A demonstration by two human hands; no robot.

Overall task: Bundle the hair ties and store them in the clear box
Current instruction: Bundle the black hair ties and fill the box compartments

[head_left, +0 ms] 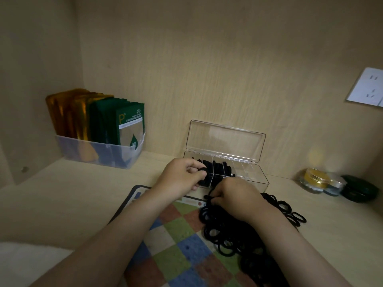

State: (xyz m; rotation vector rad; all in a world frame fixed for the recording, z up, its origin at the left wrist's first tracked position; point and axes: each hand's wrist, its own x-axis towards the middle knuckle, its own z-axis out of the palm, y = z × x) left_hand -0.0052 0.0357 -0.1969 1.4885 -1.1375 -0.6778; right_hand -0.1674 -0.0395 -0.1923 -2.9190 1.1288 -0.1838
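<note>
A clear box (250, 175) with inner dividers stands open on the shelf, its lid (224, 139) tilted up against the back wall. Its left compartments hold black hair ties (217, 168); the right ones look bare. My left hand (180, 178) hovers at the box's left front corner, pinching a small bundle of black ties (202, 170). My right hand (234, 195) is just in front of the box, fingers closed on a tie from the loose pile of hair ties (232, 235) that lies on the checkered mat.
A checkered mat (176, 230) covers the shelf in front of me. A translucent bin (99, 154) with gold and green sachets stands at back left. Small jars (315, 180) and a dark green case (359, 191) sit at right. A wall socket (366, 87) is at upper right.
</note>
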